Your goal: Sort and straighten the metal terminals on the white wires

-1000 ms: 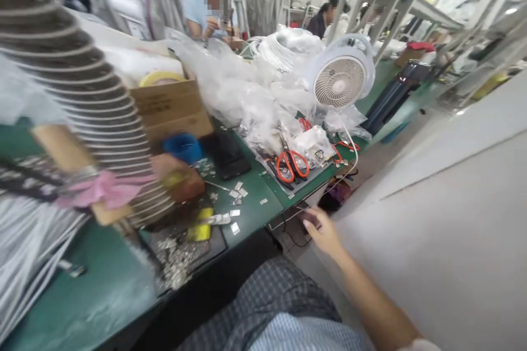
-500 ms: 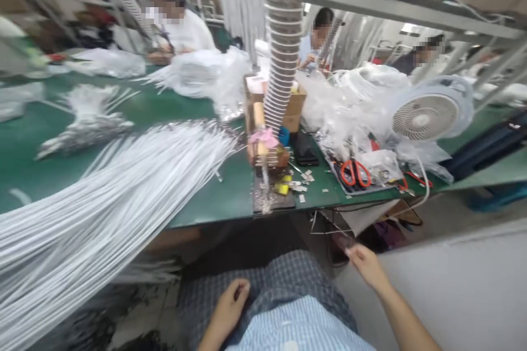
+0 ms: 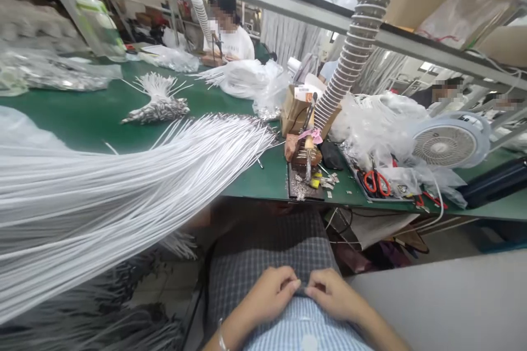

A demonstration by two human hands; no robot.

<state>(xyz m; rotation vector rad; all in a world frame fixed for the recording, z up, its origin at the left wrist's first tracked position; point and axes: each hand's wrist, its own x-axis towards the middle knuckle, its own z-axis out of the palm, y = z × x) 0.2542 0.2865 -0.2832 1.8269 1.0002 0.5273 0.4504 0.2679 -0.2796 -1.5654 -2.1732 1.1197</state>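
Both my hands rest in my lap on the checked cloth of my trousers (image 3: 272, 246). My left hand (image 3: 269, 293) and my right hand (image 3: 333, 293) meet at the fingertips, fingers curled in a pinch at the hem of my striped shirt (image 3: 304, 334). What the fingertips hold, if anything, is too small to make out. In front of me on the green bench (image 3: 247, 175) stands a soldering stand (image 3: 307, 153) with a small tray of metal scraps (image 3: 302, 189). A big fan of white cables (image 3: 123, 175) lies across the bench to my left.
A ribbed extraction hose (image 3: 354, 54) rises from the stand. Right of it lie red-handled scissors (image 3: 376, 182), plastic bags (image 3: 370, 131) and a white desk fan (image 3: 447, 145). A cardboard box (image 3: 294, 112) stands behind. A person in white (image 3: 230, 38) sits across the bench; a white partition (image 3: 453, 301) is at my right.
My view swung left from the bench's right end to face the soldering stand. My right hand came back from under the bench edge, and both hands met in my lap.
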